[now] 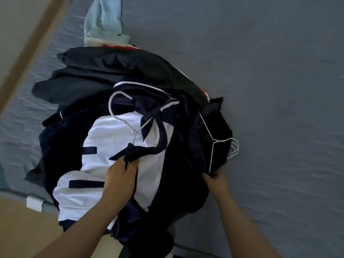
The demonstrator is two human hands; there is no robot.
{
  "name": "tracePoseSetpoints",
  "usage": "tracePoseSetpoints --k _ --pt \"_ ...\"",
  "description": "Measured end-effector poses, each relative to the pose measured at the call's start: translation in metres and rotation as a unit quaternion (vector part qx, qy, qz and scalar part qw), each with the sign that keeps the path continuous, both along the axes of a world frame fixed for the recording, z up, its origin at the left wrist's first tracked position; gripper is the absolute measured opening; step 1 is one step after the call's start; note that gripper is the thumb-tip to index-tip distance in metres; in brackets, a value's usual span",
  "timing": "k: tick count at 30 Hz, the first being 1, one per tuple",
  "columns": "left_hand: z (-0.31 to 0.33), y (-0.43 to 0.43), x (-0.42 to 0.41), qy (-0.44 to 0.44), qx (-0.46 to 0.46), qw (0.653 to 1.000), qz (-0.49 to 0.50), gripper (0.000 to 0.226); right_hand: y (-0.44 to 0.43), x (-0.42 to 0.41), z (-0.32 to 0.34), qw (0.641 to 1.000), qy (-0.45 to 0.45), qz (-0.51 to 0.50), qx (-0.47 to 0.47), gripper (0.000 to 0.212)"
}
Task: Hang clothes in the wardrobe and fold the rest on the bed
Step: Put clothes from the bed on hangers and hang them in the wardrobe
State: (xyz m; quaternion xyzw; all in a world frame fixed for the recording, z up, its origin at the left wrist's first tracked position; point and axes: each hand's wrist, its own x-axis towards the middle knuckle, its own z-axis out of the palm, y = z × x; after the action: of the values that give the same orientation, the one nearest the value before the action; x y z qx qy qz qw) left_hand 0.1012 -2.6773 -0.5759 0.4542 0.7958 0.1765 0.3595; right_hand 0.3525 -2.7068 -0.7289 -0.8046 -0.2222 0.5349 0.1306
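At the near edge of the bed [279, 211], my left hand [119, 175] pinched the white shirt [111, 138] by its navy collar. My right hand [216, 180] gripped dark fabric at a wire hanger [211, 157] corner, likely to separate hung items from the clothes pile [111, 77]. Farther back lay a light blue garment [104, 21], unfolded.

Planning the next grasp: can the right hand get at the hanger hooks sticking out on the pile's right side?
Probably yes. The hanger hooks lie uncovered on the sheet just beyond the right hand, but its fingers now pinch dark cloth.
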Motion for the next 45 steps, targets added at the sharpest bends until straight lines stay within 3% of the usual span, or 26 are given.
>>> tracePoseSetpoints --k 2,5,9,17,21,30,36,45 --pt "0.001 -0.002 0.002 -0.002 -0.007 1.0 -0.003 0.022 -0.001 0.0 0.005 1.0 0.002 0.0 0.011 0.02" --pt "0.009 -0.003 0.006 -0.006 -0.023 1.0 -0.013 0.023 -0.004 -0.004 0.029 0.997 -0.006 -0.031 0.068 0.033" --pt "0.028 -0.002 0.011 -0.01 -0.008 1.0 -0.015 0.038 -0.007 -0.019 0.077 0.985 0.024 -0.078 0.152 0.022" --pt "0.102 0.005 0.008 -0.045 0.026 0.999 -0.009 0.037 0.01 -0.057 0.196 0.961 0.022 -0.077 0.264 0.014" --pt "0.146 0.0 -0.011 -0.061 0.044 0.997 0.018 0.038 0.007 -0.079 0.256 0.951 0.016 -0.06 0.302 0.014" --pt "0.283 -0.022 -0.058 -0.105 0.177 0.976 0.075 0.039 0.006 -0.133 0.41 0.922 0.007 0.01 0.388 0.013" --pt "0.354 -0.074 -0.079 -0.133 0.253 0.949 0.133 0.039 -0.023 -0.157 0.489 0.884 0.035 0.075 0.46 0.02" --pt "0.427 -0.172 -0.092 -0.102 0.328 0.906 0.245 0.04 -0.075 -0.175 0.578 0.816 0.058 0.172 0.55 0.015"
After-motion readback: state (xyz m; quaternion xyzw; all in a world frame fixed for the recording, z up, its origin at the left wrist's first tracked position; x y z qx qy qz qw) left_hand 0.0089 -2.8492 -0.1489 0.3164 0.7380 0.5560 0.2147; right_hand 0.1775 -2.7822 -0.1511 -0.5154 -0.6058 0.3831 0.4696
